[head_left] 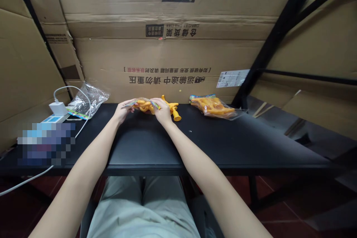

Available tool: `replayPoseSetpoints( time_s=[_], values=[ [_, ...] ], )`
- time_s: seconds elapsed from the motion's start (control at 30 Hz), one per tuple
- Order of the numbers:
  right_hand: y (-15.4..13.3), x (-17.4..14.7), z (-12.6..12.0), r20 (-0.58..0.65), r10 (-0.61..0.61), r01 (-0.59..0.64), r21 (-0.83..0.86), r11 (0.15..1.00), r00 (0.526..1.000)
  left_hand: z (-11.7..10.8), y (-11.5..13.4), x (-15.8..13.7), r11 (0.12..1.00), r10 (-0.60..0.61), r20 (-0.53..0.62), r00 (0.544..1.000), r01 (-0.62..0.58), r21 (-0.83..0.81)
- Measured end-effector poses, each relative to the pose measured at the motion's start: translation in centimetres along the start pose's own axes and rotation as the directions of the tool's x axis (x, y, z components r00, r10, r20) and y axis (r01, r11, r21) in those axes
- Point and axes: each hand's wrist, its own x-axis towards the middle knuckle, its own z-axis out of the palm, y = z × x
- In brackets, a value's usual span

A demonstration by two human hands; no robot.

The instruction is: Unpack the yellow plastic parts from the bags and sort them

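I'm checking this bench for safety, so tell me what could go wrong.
1. The left forearm might snag the white cable, which drapes over the table's front edge, and tug the charger.
2. The right hand might knock the orange piece beside it.

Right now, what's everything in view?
Flat table: 1, black, centre
Clear plastic packets: 2, orange contents, held and right rear
Curved plastic pieces: count unclear, orange, by right hand
Crumpled plastic bag: 1, clear, left
Boxy charger with cable: 1, white, left
Cardboard panels: several, brown, back, sides
Paper label: 1, white, back panel
Metal bars: several, black, sides
Blurred patch: 1, bluish, left
Floor tiles: several, red, below
Cloth trousers: 1, pale, below
Left hand, right hand: 1 each, holding packet
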Motion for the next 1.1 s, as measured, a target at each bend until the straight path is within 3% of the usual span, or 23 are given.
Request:
replayPoseSetpoints(
  time_s=[0.1,0.2,0.33,0.47,0.63,0.77,0.87,0.97,1.1],
  values=[
    [0.3,0.2,0.2,-0.006,0.146,-0.145,0.110,0.983,0.989,-0.1,0.0,0.0,0.998,-0.057,0.007,0.998,0.057,-0.041],
    [0.7,0.2,0.5,0.029,0.312,-0.309,0.259,0.915,0.950,-0.4,-0.2,0.0,0.990,-0.143,-0.030,0.989,0.143,0.019],
    [1.1,0.2,1.1,0.096,0.394,-0.401,0.355,0.845,0.914,-0.5,-0.8,-0.1,0.956,-0.262,-0.064,0.963,0.268,0.120],
    [1.4,0.1,1.2,0.074,0.365,-0.368,0.338,0.866,0.928,-0.4,-1.3,-0.1,0.961,-0.208,-0.146,0.967,0.230,0.154],
    [0.1,0.0,0.6,-0.072,0.213,-0.199,0.169,0.965,0.974,0.0,-1.4,0.3,0.993,-0.049,-0.171,0.984,0.067,0.100],
    [-1.0,0.0,0.3,-0.110,0.117,-0.103,0.126,0.987,0.987,0.4,-0.9,0.4,1.000,-0.003,-0.171,0.985,0.007,0.023],
    [-0.7,0.1,0.4,-0.122,0.178,-0.154,0.185,0.971,0.976,0.7,-0.4,0.0,0.999,-0.042,-0.099,0.994,0.040,-0.022],
    [0.3,0.2,0.7,-0.083,0.320,-0.286,0.281,0.916,0.944,0.8,-0.4,-0.4,0.987,-0.157,-0.035,0.987,0.158,0.031],
    [1.4,0.1,1.1,0.046,0.410,-0.400,0.341,0.851,0.911,0.4,-1.1,-0.4,0.927,-0.306,-0.079,0.949,0.316,0.201]
  ],
)
